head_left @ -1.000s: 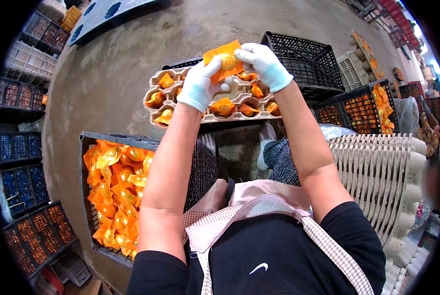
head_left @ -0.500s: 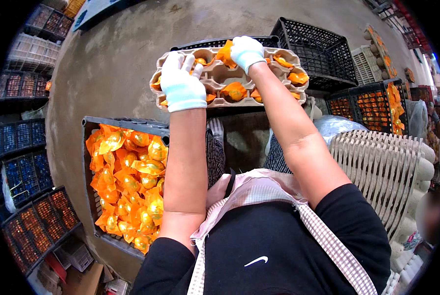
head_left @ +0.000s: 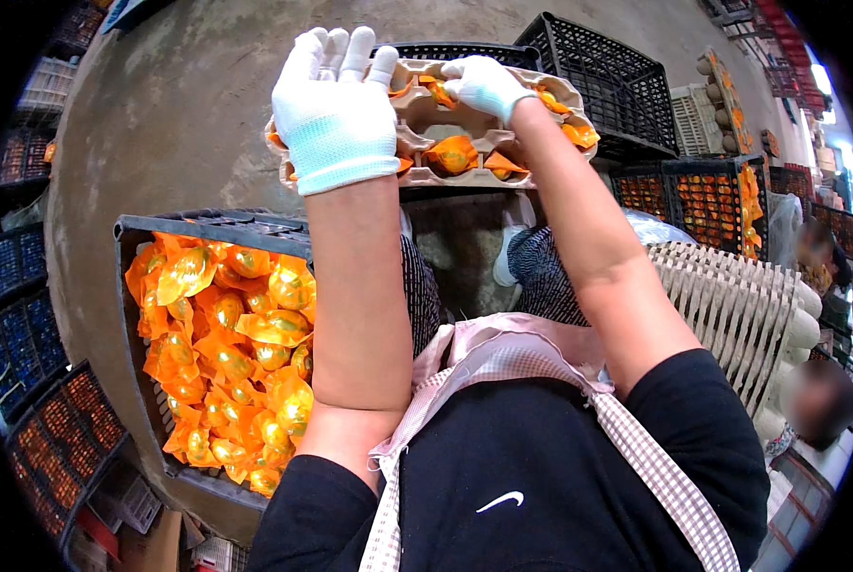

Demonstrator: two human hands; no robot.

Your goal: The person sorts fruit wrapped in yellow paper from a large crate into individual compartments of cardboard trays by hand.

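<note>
A tan moulded pulp tray (head_left: 436, 107) lies ahead of me and holds several orange-wrapped fruits (head_left: 452, 154) in its cups. My left hand (head_left: 336, 105), in a white glove, is raised over the tray's left end with fingers straight and together, holding nothing that I can see. My right hand (head_left: 482, 84), also gloved, is curled down into a cup near the tray's far middle, next to an orange wrapper; whether it grips a fruit is hidden. Both bare forearms reach forward from my black top and checked apron.
A black crate (head_left: 141, 286) at my left is full of orange-wrapped fruits (head_left: 236, 353). Empty black crates (head_left: 608, 76) stand behind the tray. A stack of pulp trays (head_left: 741, 305) lies at my right. More fruit crates (head_left: 712, 200) line both sides. A person sits at the far right.
My view has closed in on the tray. My left hand has lifted off the tray edge and straightened its fingers. My right hand has gone down into a far cup.
</note>
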